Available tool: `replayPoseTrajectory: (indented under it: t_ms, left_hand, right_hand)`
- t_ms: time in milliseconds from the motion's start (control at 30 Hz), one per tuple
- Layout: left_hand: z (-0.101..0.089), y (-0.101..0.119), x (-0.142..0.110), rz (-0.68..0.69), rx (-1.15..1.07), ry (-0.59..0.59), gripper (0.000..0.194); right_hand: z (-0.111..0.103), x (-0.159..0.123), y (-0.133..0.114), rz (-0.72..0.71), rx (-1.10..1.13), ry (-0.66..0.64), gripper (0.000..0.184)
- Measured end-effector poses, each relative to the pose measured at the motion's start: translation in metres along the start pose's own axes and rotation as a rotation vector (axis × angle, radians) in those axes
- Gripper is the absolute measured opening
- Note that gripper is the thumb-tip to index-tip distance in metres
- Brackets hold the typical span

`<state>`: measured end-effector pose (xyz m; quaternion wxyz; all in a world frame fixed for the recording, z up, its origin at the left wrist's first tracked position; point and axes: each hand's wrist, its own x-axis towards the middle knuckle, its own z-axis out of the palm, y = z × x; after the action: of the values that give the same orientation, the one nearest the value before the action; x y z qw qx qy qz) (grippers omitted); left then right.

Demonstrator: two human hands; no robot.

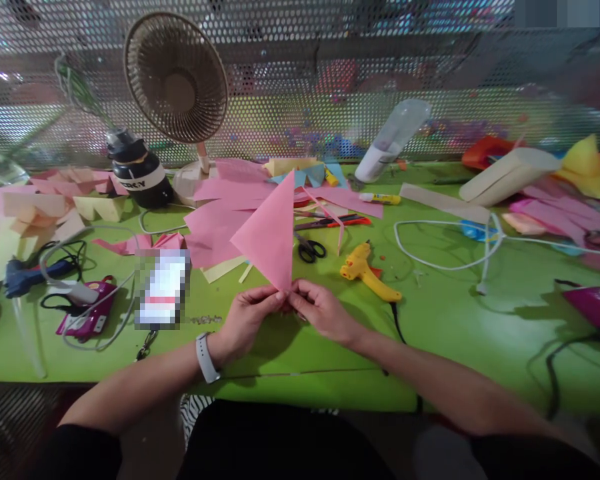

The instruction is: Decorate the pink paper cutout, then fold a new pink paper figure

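Both hands pinch the lower tip of a folded pink sheet of paper point(270, 230), which stands up from the fingers as a triangle. My left hand point(250, 317), with a white watch band on its wrist, grips the tip from the left. From the right, my right hand point(323, 310) closes on the same tip, thumb and fingers pressed together. Behind the paper lie black-handled scissors point(312, 249). A yellow glue gun point(370, 272) rests to the right of my right hand. Left of my left hand is a phone point(163, 290), its screen blurred.
A fan point(177, 77) and a black bottle point(139, 173) stand at the back left, near loose folded papers point(35, 207). A clear bottle point(393, 143) leans at the back. White cable point(440, 267) loops on the right. A blue glue gun point(40, 273) lies far left.
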<state>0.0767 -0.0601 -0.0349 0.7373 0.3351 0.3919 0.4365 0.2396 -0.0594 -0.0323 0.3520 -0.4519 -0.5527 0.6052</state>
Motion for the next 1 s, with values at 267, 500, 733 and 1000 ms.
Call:
replayPoseTrajectory:
  t_ms: [267, 500, 733, 1000]
  left_hand:
    - [-0.003, -0.010, 0.000, 0.027, -0.094, 0.043, 0.028]
    - [-0.006, -0.011, 0.002, 0.066, -0.068, 0.047, 0.020]
    - [-0.007, -0.011, 0.005, 0.087, -0.037, 0.026, 0.020]
    - [-0.014, -0.008, 0.012, 0.095, -0.018, 0.071, 0.012]
  right_hand:
    - [0.002, 0.001, 0.005, -0.097, -0.048, -0.005, 0.050]
    - [0.002, -0.001, 0.004, -0.093, -0.060, -0.042, 0.044]
    - [0.001, 0.000, 0.002, -0.075, -0.064, -0.027, 0.044]
    - [0.000, 0.001, 0.001, -0.053, -0.075, -0.045, 0.046]
